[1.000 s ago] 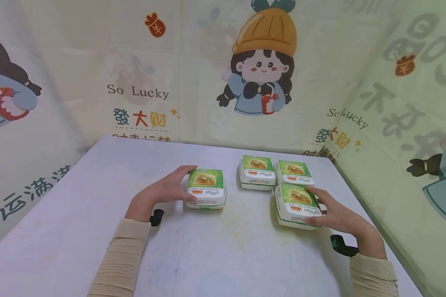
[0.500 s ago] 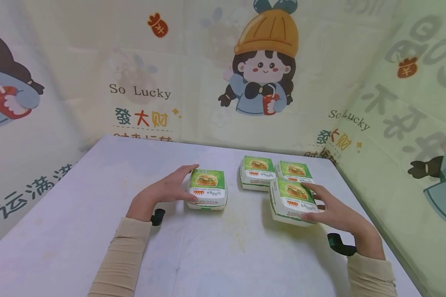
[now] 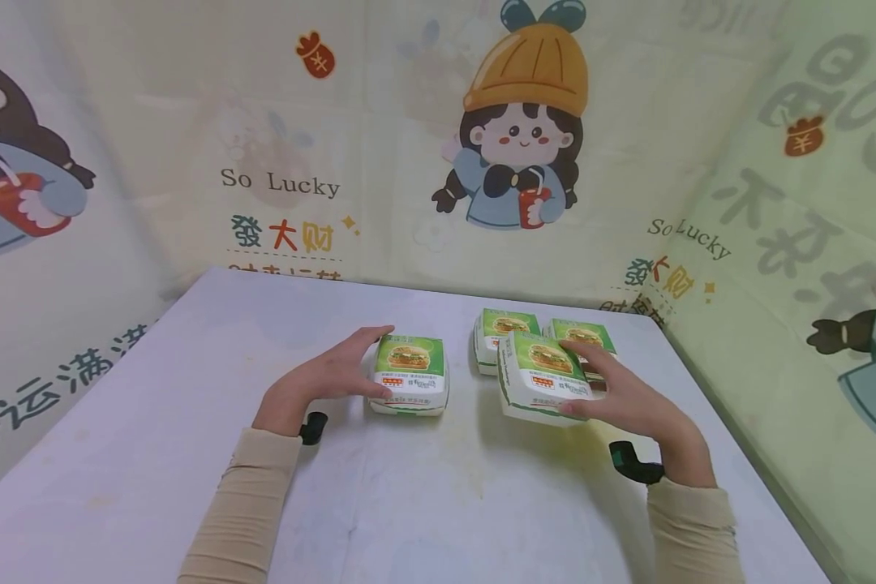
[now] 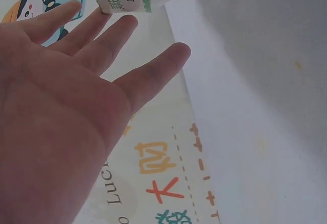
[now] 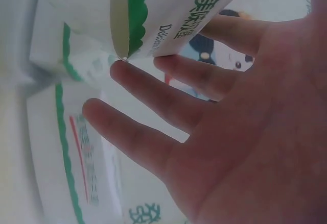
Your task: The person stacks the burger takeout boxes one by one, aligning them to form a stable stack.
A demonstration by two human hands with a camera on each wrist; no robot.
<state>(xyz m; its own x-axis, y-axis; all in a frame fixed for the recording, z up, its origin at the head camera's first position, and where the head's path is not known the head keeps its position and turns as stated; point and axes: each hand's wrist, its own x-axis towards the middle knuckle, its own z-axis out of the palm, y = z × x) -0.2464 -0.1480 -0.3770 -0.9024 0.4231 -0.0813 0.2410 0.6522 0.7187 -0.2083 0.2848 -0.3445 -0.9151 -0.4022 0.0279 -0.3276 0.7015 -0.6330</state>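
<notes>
the right hand (image 3: 624, 397) pinched a square white-and-green cardboard burger box (image 3: 543, 377), tilted above the white table (image 3: 423, 503), between thumb and fingertips, fingers fanned apart. the left hand (image 3: 321, 377) likewise pinched a matching left box (image 3: 409, 373), fingers spread; table contact there could not be told. a third box (image 3: 507, 323) and fourth box (image 3: 579, 331) stood behind. card seemed light, smooth, crushable; opposite side walls looked the best hold, gently.
</notes>
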